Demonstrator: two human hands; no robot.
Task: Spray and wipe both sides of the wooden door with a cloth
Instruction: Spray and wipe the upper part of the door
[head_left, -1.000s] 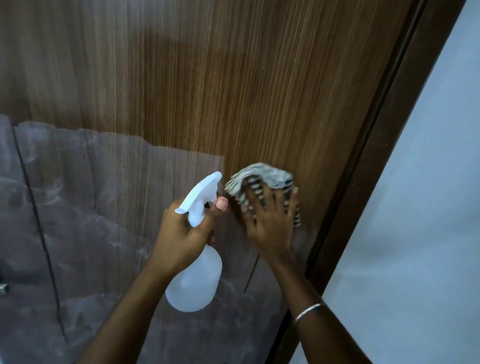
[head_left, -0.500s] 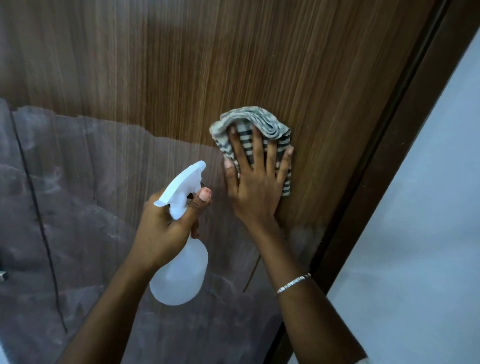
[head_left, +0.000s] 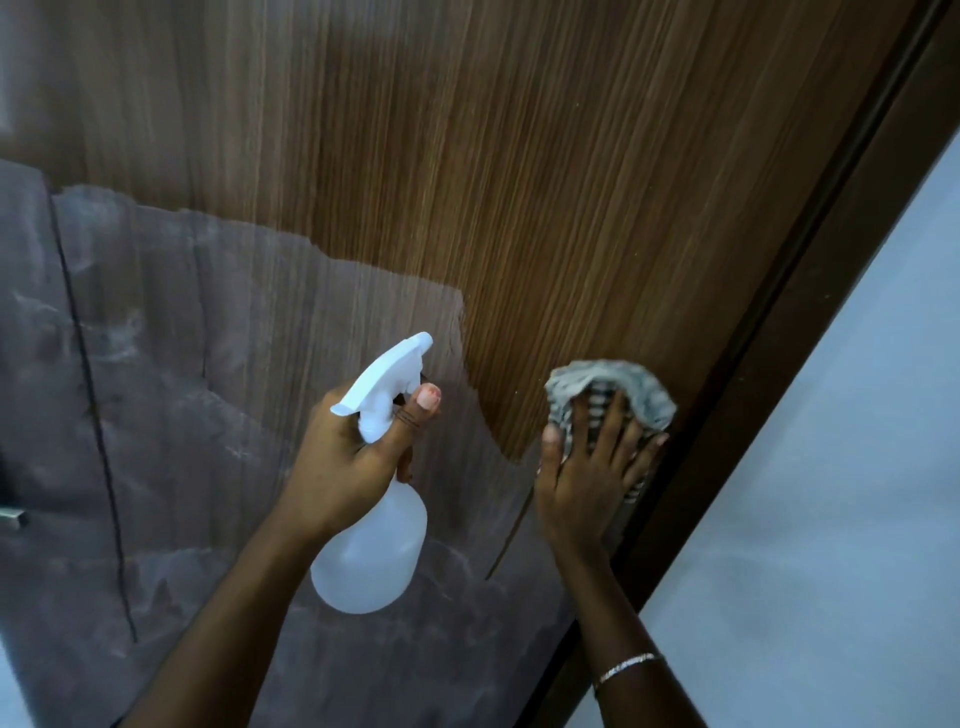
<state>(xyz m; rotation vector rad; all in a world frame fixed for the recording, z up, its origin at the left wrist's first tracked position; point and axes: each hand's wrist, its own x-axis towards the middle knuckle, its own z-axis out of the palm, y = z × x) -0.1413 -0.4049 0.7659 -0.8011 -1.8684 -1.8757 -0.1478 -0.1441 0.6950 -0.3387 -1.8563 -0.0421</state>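
Right hand (head_left: 587, 483) spread flat, pinning striped cloth (head_left: 613, 395) on wooden door (head_left: 519, 182) beside dark frame (head_left: 779, 389). Left hand (head_left: 343, 467) fisted round white spray bottle (head_left: 371, 551), off the surface. Risk: cloth bunches, slips from palm; torn protective film (head_left: 208, 415) edge snags it.

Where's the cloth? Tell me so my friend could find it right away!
Find the big brown wooden door and follow it to its right edge by the dark frame. There the right hand presses the cloth flat. It's crumpled, grey and striped, unlike the smooth white spray bottle.
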